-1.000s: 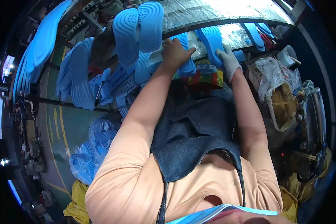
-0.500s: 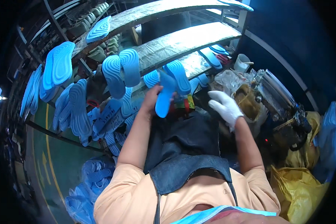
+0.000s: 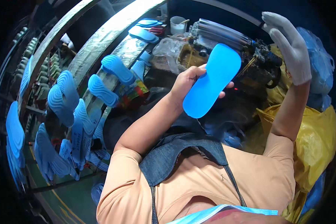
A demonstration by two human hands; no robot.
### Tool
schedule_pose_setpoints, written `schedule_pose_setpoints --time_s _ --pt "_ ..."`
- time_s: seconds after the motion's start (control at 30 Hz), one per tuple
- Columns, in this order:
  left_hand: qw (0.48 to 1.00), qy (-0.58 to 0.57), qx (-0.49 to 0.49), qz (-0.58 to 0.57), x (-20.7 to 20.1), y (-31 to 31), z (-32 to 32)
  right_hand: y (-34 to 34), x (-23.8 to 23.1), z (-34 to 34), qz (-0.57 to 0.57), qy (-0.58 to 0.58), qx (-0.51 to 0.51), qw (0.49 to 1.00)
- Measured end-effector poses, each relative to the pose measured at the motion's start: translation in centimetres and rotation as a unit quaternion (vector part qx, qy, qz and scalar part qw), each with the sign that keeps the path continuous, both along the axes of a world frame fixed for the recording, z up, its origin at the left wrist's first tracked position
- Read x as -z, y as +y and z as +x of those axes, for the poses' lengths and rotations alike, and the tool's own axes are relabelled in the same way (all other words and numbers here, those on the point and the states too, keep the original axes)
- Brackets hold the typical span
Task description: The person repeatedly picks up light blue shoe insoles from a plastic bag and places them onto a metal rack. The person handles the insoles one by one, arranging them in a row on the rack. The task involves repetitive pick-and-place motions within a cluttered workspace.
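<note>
My bare left hand (image 3: 187, 81) grips a smooth blue insole (image 3: 213, 80) around its middle, thumb on the near face and fingertips showing past the far edge. The insole is tilted in front of my chest, below the metal roller (image 3: 224, 33) of a grimy machine. My right hand (image 3: 293, 54), in a white glove, is raised at the far right with its fingers stretched out and nothing in it. Behind it hangs a blue plastic bag (image 3: 319, 63). To the left of my left hand, ridged blue insoles (image 3: 117, 70) lie along a shelf edge.
Long shelves (image 3: 95, 37) slope across the upper left, with several insoles (image 3: 63, 99) hanging over their edges. A white cup (image 3: 178, 26) with a stick stands beside crumpled clear plastic (image 3: 170, 50). A yellow sack (image 3: 313, 138) bulges at my right.
The view has swung to the right. My left hand has carried the insole away from the shelf toward the roller machine. My gloved right hand has moved out to the far right.
</note>
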State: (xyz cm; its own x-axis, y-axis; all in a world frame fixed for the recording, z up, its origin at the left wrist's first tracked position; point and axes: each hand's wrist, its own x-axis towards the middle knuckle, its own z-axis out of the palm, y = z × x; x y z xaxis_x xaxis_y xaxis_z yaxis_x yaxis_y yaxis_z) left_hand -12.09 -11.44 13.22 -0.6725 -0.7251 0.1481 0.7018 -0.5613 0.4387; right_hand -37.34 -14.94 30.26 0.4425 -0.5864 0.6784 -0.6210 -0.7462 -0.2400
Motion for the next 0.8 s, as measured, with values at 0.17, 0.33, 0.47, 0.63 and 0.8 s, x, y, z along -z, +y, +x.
schedule_pose_setpoints --time_s 0.17,0.33,0.47,0.63,0.8 --pt "0.995 -0.043 -0.016 0.092 1.0 -4.2 -1.3 -3.3 -1.3 3.0 0.113 0.022 0.053 0.992" --pt "0.956 -0.227 -0.186 0.022 4.5 -4.8 2.7 -11.5 1.5 2.7 0.149 0.156 0.008 0.976" --pt "0.772 -0.485 -0.397 -0.107 7.5 -5.9 9.3 -19.7 3.9 2.4 0.369 0.156 -0.13 0.907" --pt "0.24 -0.82 -0.501 -0.139 10.5 -6.8 19.6 -20.2 3.8 6.2 0.547 0.208 0.008 0.811" --pt "0.152 -0.826 -0.531 -0.11 13.6 -9.1 23.9 -20.4 3.8 4.5 0.455 0.283 0.062 0.842"
